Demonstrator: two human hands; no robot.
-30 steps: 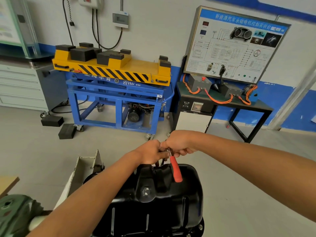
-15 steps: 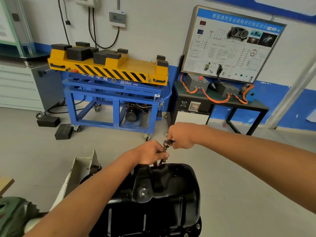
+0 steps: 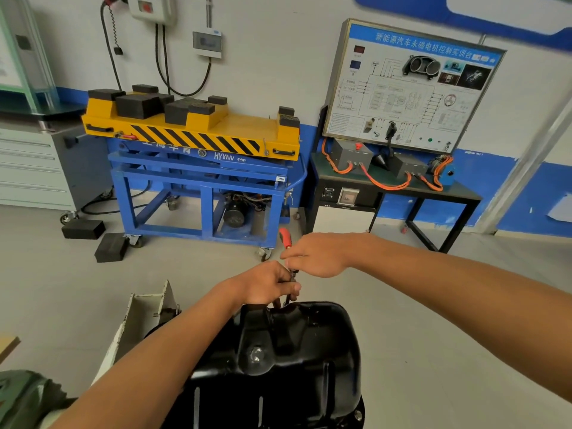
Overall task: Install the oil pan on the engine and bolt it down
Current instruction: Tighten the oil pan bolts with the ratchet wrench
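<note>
A black oil pan [image 3: 297, 360] lies bottom-up on the engine in front of me, its drain plug showing near the middle. At the pan's far rim my left hand [image 3: 266, 284] grips the upright shaft of a ratchet extension. My right hand [image 3: 318, 255] holds the ratchet wrench near its head. The wrench's red handle [image 3: 285, 237] points away from me and to the left. The socket end and the bolt under it are hidden behind my left hand.
A white engine stand bracket [image 3: 145, 317] rises left of the pan. Farther back stand a blue cart with a yellow lift top [image 3: 198, 140] and a black table with a training panel [image 3: 411, 88]. Black blocks [image 3: 111, 247] lie on the grey floor.
The red handle pointed toward me over the pan a second ago; my right hand has swung it round so it now points away to the left. My left hand stays on the shaft.
</note>
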